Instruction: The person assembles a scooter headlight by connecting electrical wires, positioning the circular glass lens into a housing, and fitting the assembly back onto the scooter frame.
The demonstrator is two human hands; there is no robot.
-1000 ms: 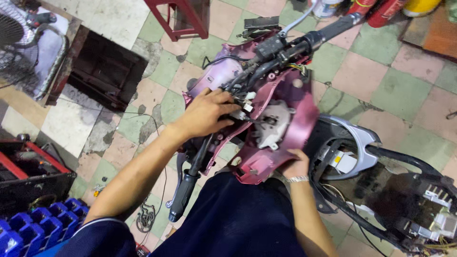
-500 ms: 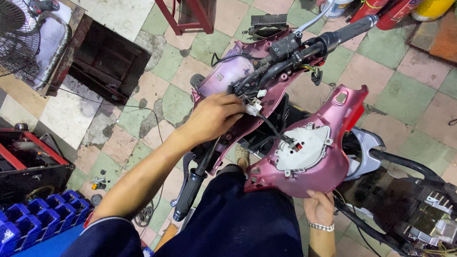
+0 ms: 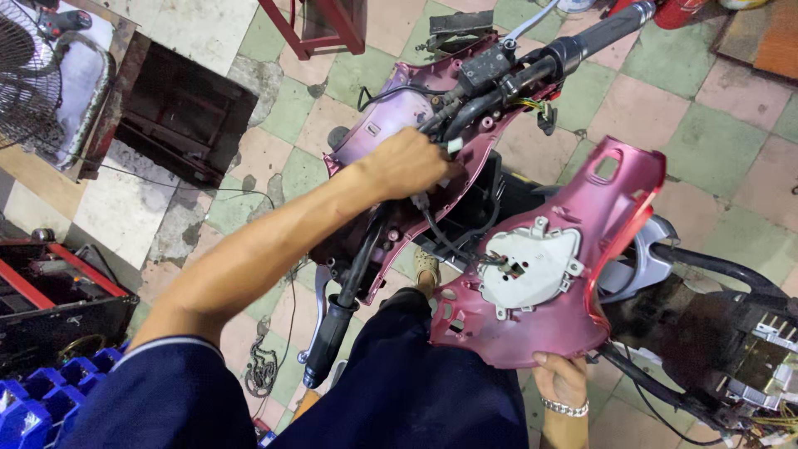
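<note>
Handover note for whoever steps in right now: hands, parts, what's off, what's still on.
Left hand: in the wiring at the centre of the handlebar, fingers closed around a small white connector; exact grip is hidden.
Right hand: holds the lower edge of the loose maroon cover panel, inner side up, with the white gauge housing mounted in it.
Done: that panel is off the handlebar and lifted toward the scooter's body.
Left: a thin wire bundle runs from the gauge housing back toward the handlebar, so it looks not yet unplugged. The front maroon shell is on the bar.
</note>
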